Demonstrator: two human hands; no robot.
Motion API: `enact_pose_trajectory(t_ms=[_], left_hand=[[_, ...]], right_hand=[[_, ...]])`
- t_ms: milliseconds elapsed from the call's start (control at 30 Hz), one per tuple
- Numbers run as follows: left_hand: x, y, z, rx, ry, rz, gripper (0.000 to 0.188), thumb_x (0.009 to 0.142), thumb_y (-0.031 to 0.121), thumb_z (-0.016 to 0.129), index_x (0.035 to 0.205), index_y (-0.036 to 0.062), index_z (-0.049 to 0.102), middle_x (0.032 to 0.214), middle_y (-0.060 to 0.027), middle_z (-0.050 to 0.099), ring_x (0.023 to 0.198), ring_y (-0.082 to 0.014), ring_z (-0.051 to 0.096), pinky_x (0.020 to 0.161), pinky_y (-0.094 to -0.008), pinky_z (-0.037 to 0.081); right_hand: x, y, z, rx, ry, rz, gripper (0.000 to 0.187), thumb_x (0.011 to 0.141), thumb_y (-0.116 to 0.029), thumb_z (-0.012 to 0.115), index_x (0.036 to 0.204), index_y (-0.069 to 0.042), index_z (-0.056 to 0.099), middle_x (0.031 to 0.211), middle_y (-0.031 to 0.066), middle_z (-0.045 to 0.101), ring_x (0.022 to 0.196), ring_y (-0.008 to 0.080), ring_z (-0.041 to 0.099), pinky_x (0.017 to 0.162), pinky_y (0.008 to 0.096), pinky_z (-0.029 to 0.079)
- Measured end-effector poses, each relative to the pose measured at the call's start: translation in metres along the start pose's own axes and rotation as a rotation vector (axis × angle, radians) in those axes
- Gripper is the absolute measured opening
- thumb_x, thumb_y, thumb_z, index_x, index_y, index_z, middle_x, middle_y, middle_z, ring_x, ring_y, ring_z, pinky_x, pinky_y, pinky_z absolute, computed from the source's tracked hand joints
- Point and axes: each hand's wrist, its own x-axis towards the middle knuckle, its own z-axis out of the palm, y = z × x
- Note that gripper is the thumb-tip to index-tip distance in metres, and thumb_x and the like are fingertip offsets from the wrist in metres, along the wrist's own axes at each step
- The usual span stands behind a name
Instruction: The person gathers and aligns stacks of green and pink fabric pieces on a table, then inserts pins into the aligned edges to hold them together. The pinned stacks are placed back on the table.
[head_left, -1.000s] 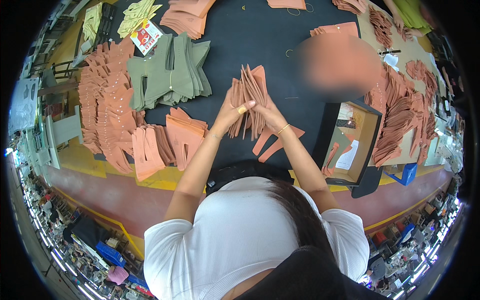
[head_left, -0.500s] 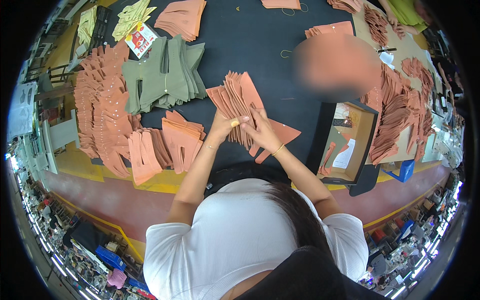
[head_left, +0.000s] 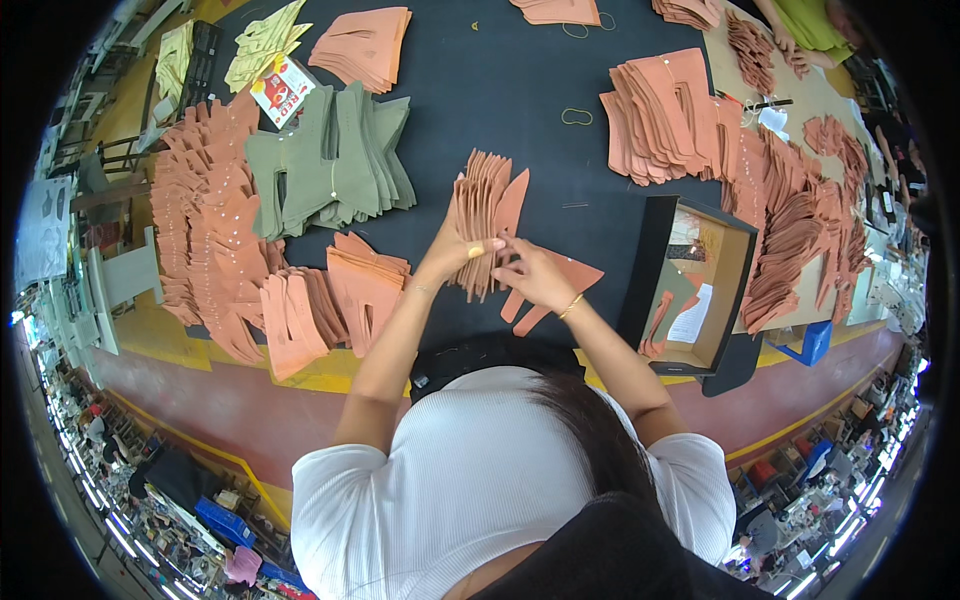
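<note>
In front of my body, a fanned stack of salmon-coloured cut pieces (head_left: 478, 205), thin like leather or fabric, stands nearly upright. My left hand (head_left: 453, 248) is closed round its left side, the thumb with a yellow wrap across the front. My right hand (head_left: 537, 277) is at the lower right of the stack, fingers bent, their tips close to the left thumb. One salmon piece (head_left: 513, 200) leans apart from the rest, its lower end meeting the right fingertips. Beneath the right hand, a loose salmon piece (head_left: 575, 268) lies on the dark table (head_left: 500, 85).
At left are a grey-green pile of cut pieces (head_left: 335, 165), a long salmon row (head_left: 210, 215) and a red-and-white packet (head_left: 283, 90). An open black box (head_left: 630, 285) with scraps and paper stands right, below a salmon stack (head_left: 655, 115). A co-worker's hand (head_left: 787, 45) is far right.
The stack has turned more upright and its pieces show more edge-on. My right fingers have slid off its front toward the right edge.
</note>
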Motion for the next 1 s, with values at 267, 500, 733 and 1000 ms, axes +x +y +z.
enact_pose_trajectory(t_ms=[267, 500, 733, 1000], left_hand=[[0.023, 0.001, -0.025, -0.172, -0.468, -0.254, 0.123, 0.070, 0.017, 0.085, 0.155, 0.0111, -0.003, 0.153, -0.0147, 0.025, 0.136, -0.0270, 0.037, 0.108, -0.0411, 0.040], [0.034, -0.007, -0.028, -0.282, -0.671, -0.432, 0.119, 0.066, 0.091, 0.030, 0.155, 0.0211, -0.007, 0.161, -0.0114, 0.008, 0.148, -0.0274, 0.015, 0.119, -0.0435, 0.021], [0.047, -0.018, -0.010, -0.326, -0.432, -0.593, 0.107, 0.075, 0.087, 0.017, 0.155, 0.0164, 0.011, 0.154, -0.0141, 0.029, 0.135, -0.0334, 0.042, 0.106, -0.0496, 0.043], [0.032, 0.009, -0.010, -0.244, -0.474, -0.622, 0.103, 0.079, 0.085, 0.018, 0.149, 0.0098, 0.027, 0.128, -0.0206, 0.054, 0.099, -0.0357, 0.066, 0.089, -0.0494, 0.055]], right_hand=[[0.050, -0.010, -0.066, -0.880, 0.110, -0.293, 0.122, 0.051, -0.025, 0.093, 0.151, -0.027, 0.023, 0.156, 0.0137, 0.022, 0.144, 0.0377, 0.022, 0.111, 0.0607, 0.026], [0.078, -0.022, -0.087, -0.932, -0.231, -0.335, 0.115, 0.049, -0.035, 0.091, 0.147, -0.040, 0.030, 0.161, 0.0100, 0.014, 0.147, 0.0389, 0.014, 0.113, 0.0664, 0.017], [0.087, -0.013, -0.086, -0.862, -0.467, -0.322, 0.093, 0.054, -0.029, 0.091, 0.136, -0.032, 0.047, 0.159, 0.0040, 0.024, 0.148, 0.0338, 0.014, 0.114, 0.0648, 0.013], [0.061, -0.028, -0.065, -0.856, -0.409, -0.543, 0.064, 0.062, -0.010, 0.085, 0.119, -0.020, 0.058, 0.150, 0.0022, 0.039, 0.148, 0.0285, 0.019, 0.118, 0.0595, 0.012]])
